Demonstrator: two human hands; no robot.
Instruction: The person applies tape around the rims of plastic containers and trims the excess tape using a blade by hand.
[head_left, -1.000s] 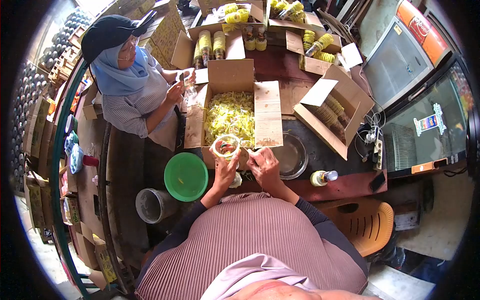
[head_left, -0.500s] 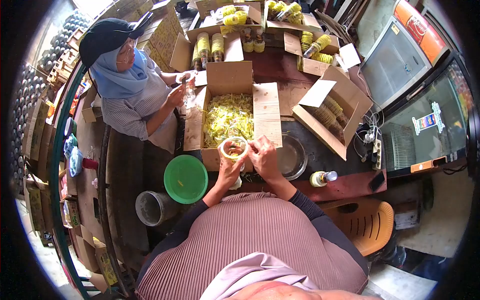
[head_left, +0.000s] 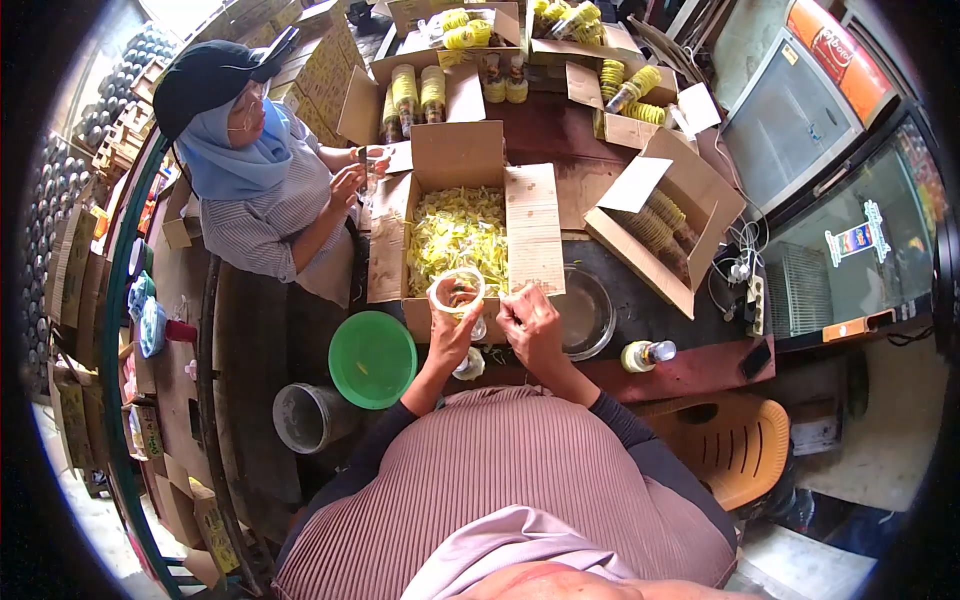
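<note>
My left hand (head_left: 449, 338) is closed around a round thing with a pale rim (head_left: 457, 291), like a tape roll or small tub, at the near edge of an open cardboard box (head_left: 536, 226). Small yellow pieces (head_left: 458, 238) fill that box. To the right, my right hand (head_left: 531, 326) has its fingers drawn together beside the box's near right corner; anything in them is too small to make out. A bottle with a whitish body (head_left: 469, 364) stands partly hidden between my wrists.
A green basin (head_left: 372, 360) and a grey bucket (head_left: 301, 418) lie left. Right are a metal bowl (head_left: 585, 313), a small bottle (head_left: 647, 356) and a phone (head_left: 755, 361). Across the table, a co-worker's hands (head_left: 358, 176) hold a clear thing near boxes of yellow-banded stacks (head_left: 405, 95).
My left hand has shifted slightly left and away from my right hand, tilting the round thing. My right hand has moved slightly down. The co-worker's hands have shifted.
</note>
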